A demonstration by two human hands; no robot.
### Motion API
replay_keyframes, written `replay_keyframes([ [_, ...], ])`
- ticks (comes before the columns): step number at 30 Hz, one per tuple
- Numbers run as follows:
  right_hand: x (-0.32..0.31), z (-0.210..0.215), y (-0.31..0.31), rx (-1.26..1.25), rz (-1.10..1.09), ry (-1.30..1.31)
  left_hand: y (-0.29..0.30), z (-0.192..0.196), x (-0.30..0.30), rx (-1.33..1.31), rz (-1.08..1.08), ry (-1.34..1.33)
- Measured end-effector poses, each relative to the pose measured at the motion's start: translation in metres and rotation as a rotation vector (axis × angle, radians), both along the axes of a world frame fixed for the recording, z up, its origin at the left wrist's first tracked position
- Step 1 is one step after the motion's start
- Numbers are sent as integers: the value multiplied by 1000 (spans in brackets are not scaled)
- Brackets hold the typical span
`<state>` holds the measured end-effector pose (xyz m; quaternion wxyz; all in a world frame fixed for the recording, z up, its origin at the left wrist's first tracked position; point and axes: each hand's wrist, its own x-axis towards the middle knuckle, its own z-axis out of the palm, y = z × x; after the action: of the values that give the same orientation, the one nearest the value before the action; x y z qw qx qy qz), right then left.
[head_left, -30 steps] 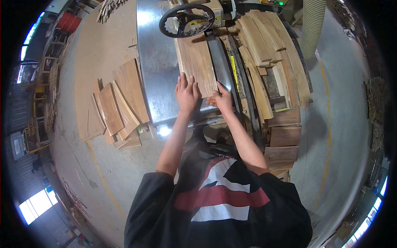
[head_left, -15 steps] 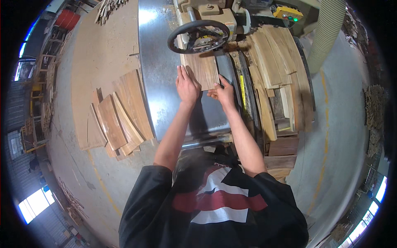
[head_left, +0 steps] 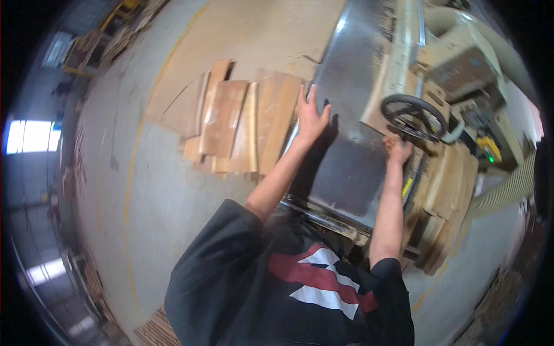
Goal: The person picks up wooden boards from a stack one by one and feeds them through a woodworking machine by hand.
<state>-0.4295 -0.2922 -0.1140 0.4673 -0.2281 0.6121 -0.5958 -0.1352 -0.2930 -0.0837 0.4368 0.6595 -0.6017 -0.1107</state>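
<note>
A brown wooden board [head_left: 377, 108] lies on the steel machine table [head_left: 352, 173], its far part beside the machine's long pale rail and its near end by the black handwheel [head_left: 404, 98]. My right hand [head_left: 398, 149] is at the board's near corner, fingers curled in on it, partly blurred. My left hand [head_left: 312, 120] is off the board, fingers spread and holding nothing. It hovers over the table's left edge, close to the right side of several loose boards [head_left: 231, 118] on a brown sheet.
More boards [head_left: 447, 184] are stacked right of the table, near a ribbed hose [head_left: 508, 187]. The machine's beige housing [head_left: 461, 66] stands beyond the handwheel. A yellow control box [head_left: 489, 147] with a green light sits at the right.
The view has turned left. My left hand has left the board and moved left toward the loose boards. The board has moved farther along the table, with my right hand at its end.
</note>
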Motion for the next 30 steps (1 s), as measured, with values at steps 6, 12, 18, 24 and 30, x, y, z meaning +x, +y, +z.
replay_keyframes([
  [6,31,-15,25,-155,-3,100,112,50,203,370,560,-235],
  [12,43,3,125,-216,210,159,165,62,227,591,487,-356],
  [18,44,-1,211,-68,326,222,191,77,104,384,194,523],
  [24,54,33,275,113,358,38,206,58,12,224,-309,-379],
  [30,45,58,325,19,371,36,161,9,24,-68,40,-277],
])
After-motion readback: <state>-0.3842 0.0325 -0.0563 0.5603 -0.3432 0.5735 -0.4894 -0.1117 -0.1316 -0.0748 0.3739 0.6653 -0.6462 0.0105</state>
